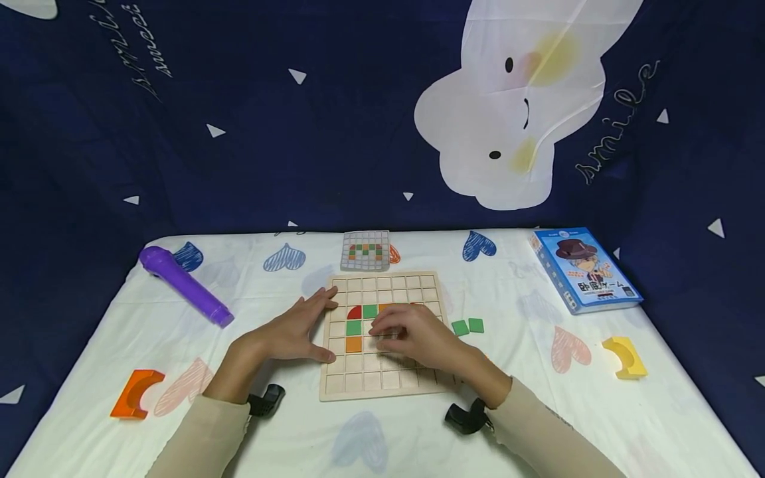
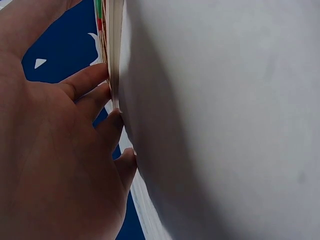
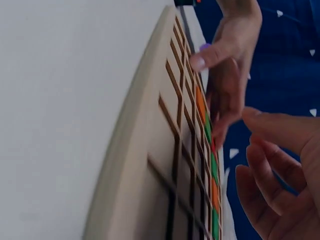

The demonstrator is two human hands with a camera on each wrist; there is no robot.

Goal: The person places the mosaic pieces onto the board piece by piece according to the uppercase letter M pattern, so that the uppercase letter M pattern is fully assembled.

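A wooden grid board (image 1: 382,382) lies on the cloth, holding a red rounded tile (image 1: 355,312), green tiles (image 1: 354,328) and orange tiles (image 1: 354,344) in its cells. My left hand (image 1: 293,328) rests along the board's left edge, fingers spread; its fingertips touch that edge in the left wrist view. Over the middle of the board hovers my right hand (image 1: 418,335), hiding part of the tile row. In the right wrist view its fingers (image 3: 265,175) are loosely bent, with no tile visible between them. Two loose green tiles (image 1: 475,325) lie right of the board.
Behind the board is a pattern card (image 1: 365,265). A purple microphone-shaped object (image 1: 185,285) and an orange arch block (image 1: 134,396) lie left. At right are a blue game box (image 1: 588,272) and a yellow arch block (image 1: 624,358). A dark blue curtain (image 1: 335,146) hangs behind.
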